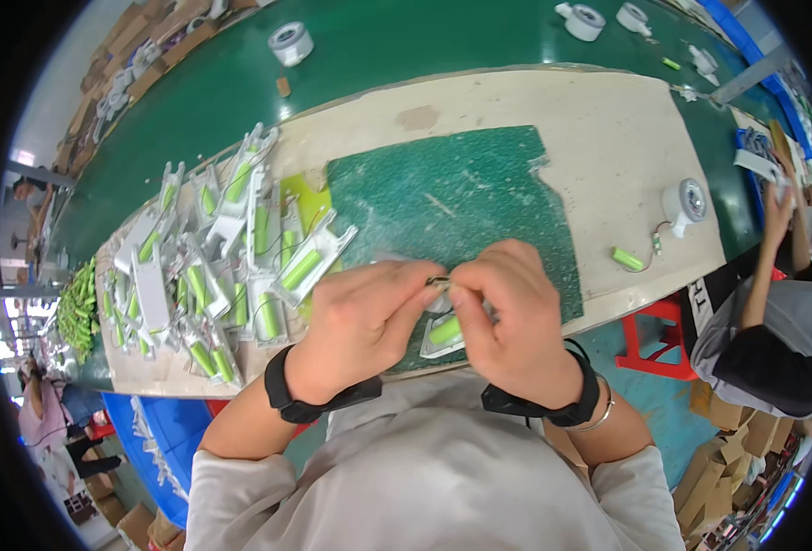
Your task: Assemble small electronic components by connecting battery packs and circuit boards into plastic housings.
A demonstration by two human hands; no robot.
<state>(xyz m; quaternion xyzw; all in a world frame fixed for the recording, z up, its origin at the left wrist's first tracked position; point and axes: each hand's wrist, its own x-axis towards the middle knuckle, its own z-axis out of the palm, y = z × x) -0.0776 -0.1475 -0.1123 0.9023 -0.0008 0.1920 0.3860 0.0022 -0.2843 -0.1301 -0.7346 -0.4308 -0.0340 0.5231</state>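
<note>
My left hand (pixel 365 317) and my right hand (pixel 512 321) meet over the near edge of a green mat (pixel 461 193), fingertips pinched. Between them is a small dark part (pixel 438 280), perhaps a wire end or connector; it is too small to tell. Right below the fingers lies a white plastic housing (pixel 427 347) with a green cylindrical battery (pixel 445 331) in it, partly hidden by my right hand. To the left of my hands, a heap of similar white housings (pixel 153 294) with green batteries and thin dark wires spreads over the board.
A white round fan-like unit (pixel 686 202) sits at the right, wired to a loose green battery (pixel 626 259). More such units (pixel 291 43) stand on the green table. A pile of green batteries (pixel 77 308) lies far left. A co-worker's hand (pixel 778 209) works at the right, near a red stool (pixel 656 340).
</note>
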